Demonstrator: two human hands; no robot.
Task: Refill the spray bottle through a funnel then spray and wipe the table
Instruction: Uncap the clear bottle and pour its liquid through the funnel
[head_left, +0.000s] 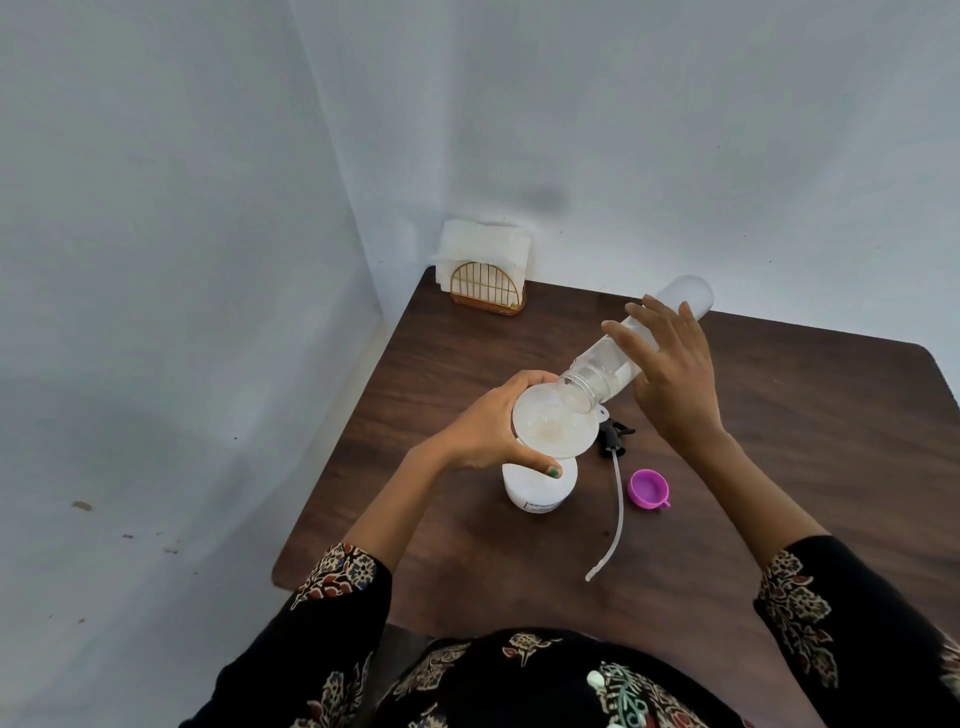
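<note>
- Two bare hands work near the middle of the dark wooden tabletop (779, 415), both forearms reaching in from the near edge.
- Left hand (488, 426) has its fingers curled closed around the rim of a clear funnel (553, 423), steadying it upright in the neck of the white spray bottle (537, 486).
- Right hand (670, 369) grips a clear water bottle (623, 353), fingers wrapped over its body, tilted so the open mouth hangs above the funnel bowl and the base points at the far edge.
- Just right of the spray bottle lies the black spray head (613, 436), its tube trailing toward the near edge.
- A purple cap (648, 488) sits beside that tube.
- At the far left corner stands a gold napkin holder (485, 291) with white napkins.
</note>
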